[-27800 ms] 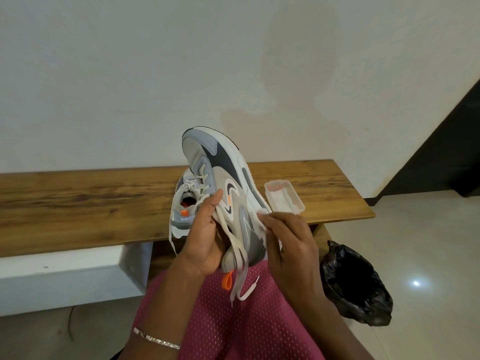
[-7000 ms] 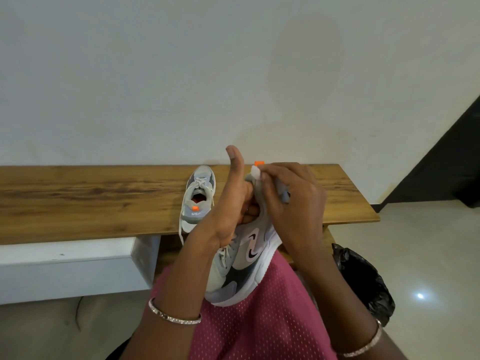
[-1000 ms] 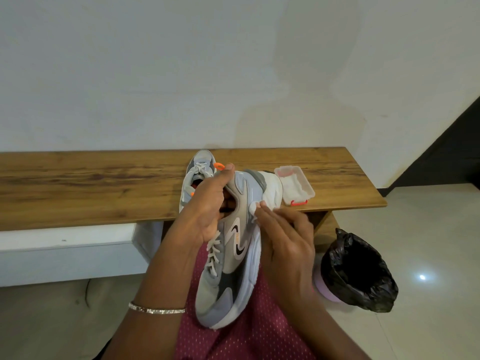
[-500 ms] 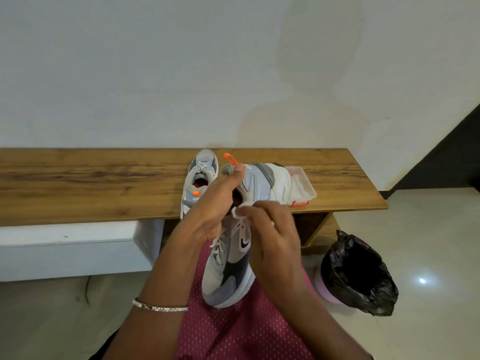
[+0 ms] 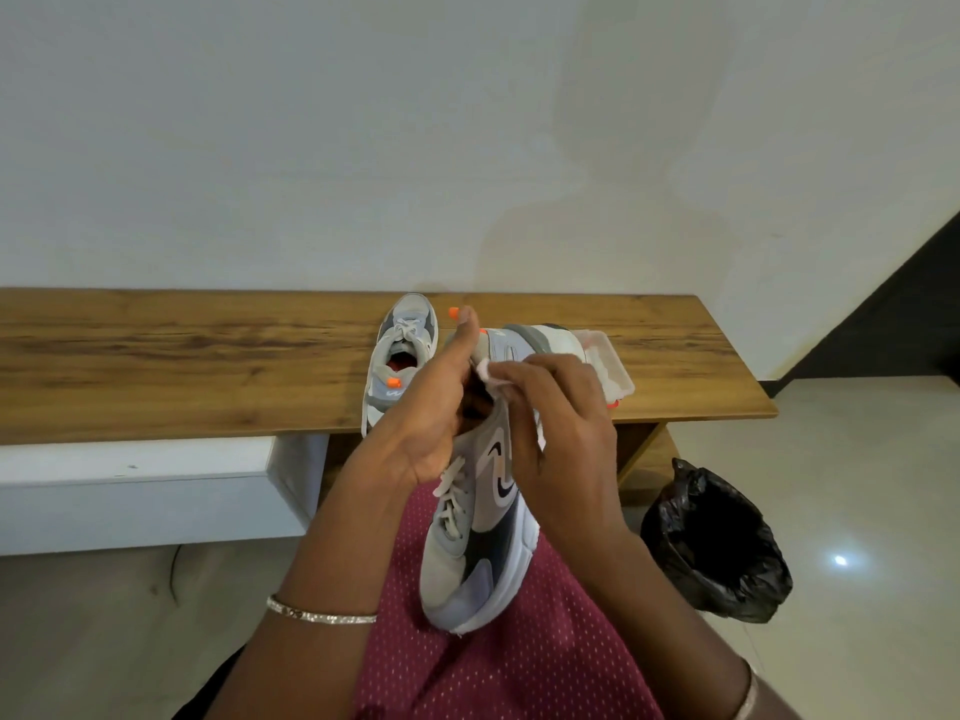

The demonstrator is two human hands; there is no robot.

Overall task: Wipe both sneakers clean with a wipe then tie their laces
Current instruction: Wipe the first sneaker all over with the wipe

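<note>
Two sneakers show on my feed. The held sneaker [image 5: 475,543] leans toe-down on the maroon lap [image 5: 493,667], heel raised. The left hand [image 5: 426,423] grips its collar, and the right hand [image 5: 563,449] pinches a white wipe [image 5: 485,368] against the heel's side. The other sneaker [image 5: 400,356] stands on the wooden bench [image 5: 208,366], near a clear box [image 5: 615,371]. A black bin bag [image 5: 717,543] sits rightward.

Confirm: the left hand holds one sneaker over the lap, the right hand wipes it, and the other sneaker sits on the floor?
Wrong in one respect: the head view shows the other sneaker standing on the wooden bench, not on the floor. The rest stands.
</note>
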